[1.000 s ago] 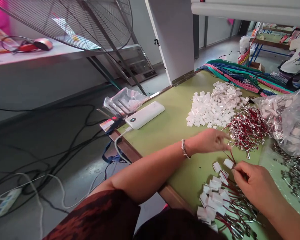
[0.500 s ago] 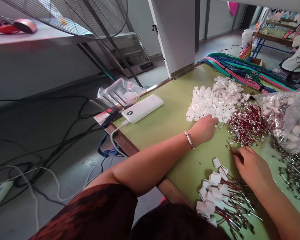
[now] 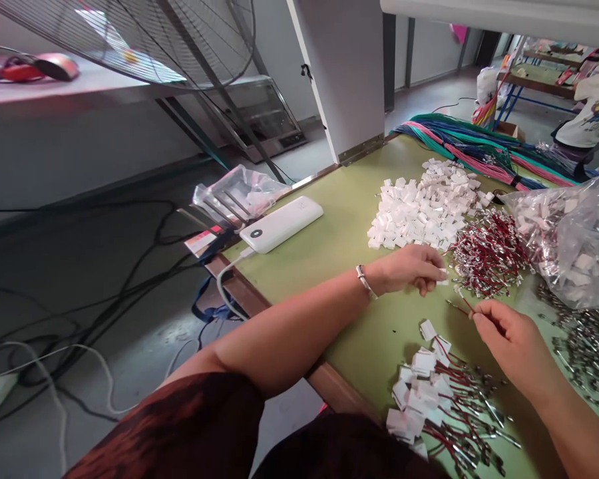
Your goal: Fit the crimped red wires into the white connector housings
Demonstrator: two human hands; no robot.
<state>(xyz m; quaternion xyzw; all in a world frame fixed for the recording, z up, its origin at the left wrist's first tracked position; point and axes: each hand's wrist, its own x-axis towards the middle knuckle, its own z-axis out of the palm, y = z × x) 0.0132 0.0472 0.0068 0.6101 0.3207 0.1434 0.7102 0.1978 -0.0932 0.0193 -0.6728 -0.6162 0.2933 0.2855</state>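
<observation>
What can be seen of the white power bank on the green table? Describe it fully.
The white power bank is a rounded oblong, plastic by its look, with a dark round spot near its nearer end. It lies flat and slanted on the green table near the left edge. A white cable leaves that end and drops over the edge. A clear plastic bag lies beyond it.

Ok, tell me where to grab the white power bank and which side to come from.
Grip the white power bank across its two long edges at mid-length, coming down from above. It lies flat on the green table by its left edge, slim and rounded, so the long sides are probably easiest to span. Keep off the end where the white cable plugs in.
</observation>
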